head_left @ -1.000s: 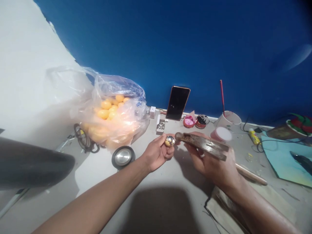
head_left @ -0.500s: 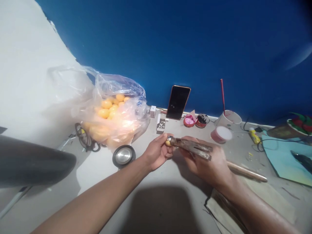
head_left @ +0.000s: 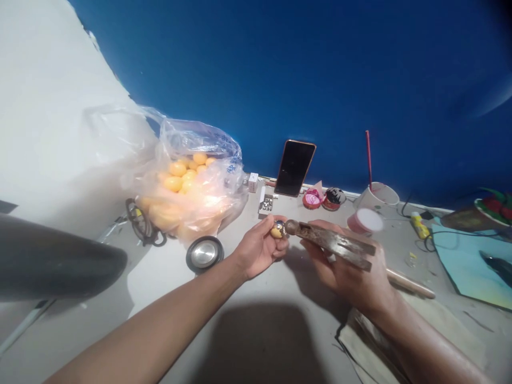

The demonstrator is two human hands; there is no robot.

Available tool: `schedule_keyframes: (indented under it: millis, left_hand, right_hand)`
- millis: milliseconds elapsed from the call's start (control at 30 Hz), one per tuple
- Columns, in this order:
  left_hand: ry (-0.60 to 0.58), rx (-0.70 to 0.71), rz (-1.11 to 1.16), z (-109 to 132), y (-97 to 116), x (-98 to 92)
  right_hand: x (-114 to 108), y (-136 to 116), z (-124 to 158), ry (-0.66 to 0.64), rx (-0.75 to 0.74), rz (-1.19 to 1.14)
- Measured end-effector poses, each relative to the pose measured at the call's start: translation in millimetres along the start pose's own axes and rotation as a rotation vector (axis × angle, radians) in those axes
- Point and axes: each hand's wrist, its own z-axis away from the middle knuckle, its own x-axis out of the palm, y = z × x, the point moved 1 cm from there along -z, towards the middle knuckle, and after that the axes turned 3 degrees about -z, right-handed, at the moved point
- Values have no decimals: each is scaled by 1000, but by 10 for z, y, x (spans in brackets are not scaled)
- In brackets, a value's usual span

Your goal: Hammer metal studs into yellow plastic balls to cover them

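My left hand [head_left: 258, 252] pinches a small yellow ball [head_left: 275, 233] between thumb and fingers, a shiny metal piece on its right side. Gripped in my right hand [head_left: 356, 280] is an old claw hammer [head_left: 332, 240], its wooden handle sticking out to the right behind the hand. The hammer's striking face points left, just right of the metal piece with a slight gap. Beyond my left hand lies a small open box [head_left: 266, 205] with shiny metal pieces in it. A round black-rimmed metal dish or lid [head_left: 205, 253] sits left of that hand.
On the left stands a clear plastic bag [head_left: 216, 208] of yellow balls, a coiled black cable [head_left: 144, 226] beside it. A phone [head_left: 295, 168] leans against the blue wall. Small red cups [head_left: 312, 198], a white cup [head_left: 376, 196], a pink-lidded tub [head_left: 365, 220] and a cloth [head_left: 452, 328] lie rightward.
The hammer has drawn back to the right from the ball, so a gap now shows and more of the metal piece is visible. My left hand has hardly moved.
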Motion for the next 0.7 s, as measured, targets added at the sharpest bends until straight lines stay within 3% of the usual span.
schedule_keyframes:
  millis: [133,333,500,700]
  left_hand:
    - [40,81,-106,29,-8,30]
    - [69,141,-148,52,-1,83]
    - [93,154,-100,30,-9,61]
    - [108,162,-101,0,18,13]
  right_hand:
    - [15,-9,-2,-65,-22,-10]
    - [-31,7,3,49,-2,-23]
    - [-7,-47,-7,-7,-26,-60]
    - [-6,-7,20,53,-40,-60]
